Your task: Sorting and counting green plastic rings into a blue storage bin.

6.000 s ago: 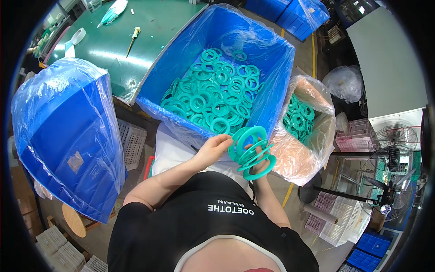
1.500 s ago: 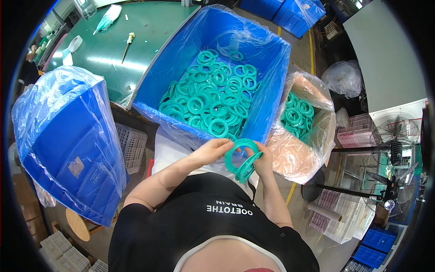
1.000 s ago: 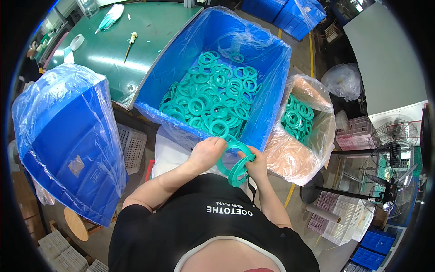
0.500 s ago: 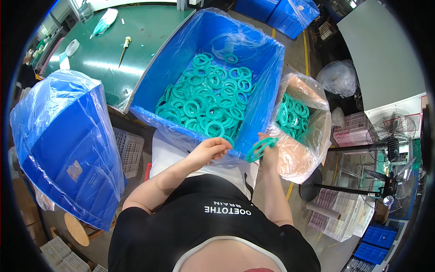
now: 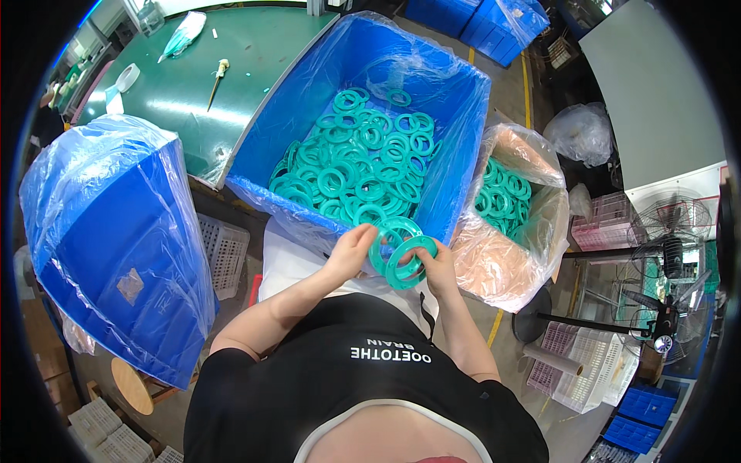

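Note:
Just in front of the big blue bin (image 5: 255, 181), my two hands meet over several flat green rings (image 5: 403, 282). My right hand (image 5: 440, 268) is closed on the right side of the overlapping rings, its thumb and fingers pinching their rims. My left hand (image 5: 349, 253) has its fingers pinched at the edge of the left ring (image 5: 375, 253). Inside the plastic-lined bin lies a loose heap of the same green rings (image 5: 332, 182). On its right stands a box lined with clear plastic (image 5: 494, 266), holding more green rings (image 5: 505, 202).
A green worktable (image 5: 193, 77) at the far left carries a tape roll (image 5: 127, 78) and a thin pointed tool (image 5: 218, 81). A plastic-wrapped blue bin (image 5: 116, 231) leans at left. Standing fans (image 5: 668, 324) and crates (image 5: 575, 363) occupy the right.
My right hand has brought its rings leftward, from beside the lined box to my left hand. My left fingers now meet a ring's edge. The view has shifted slightly.

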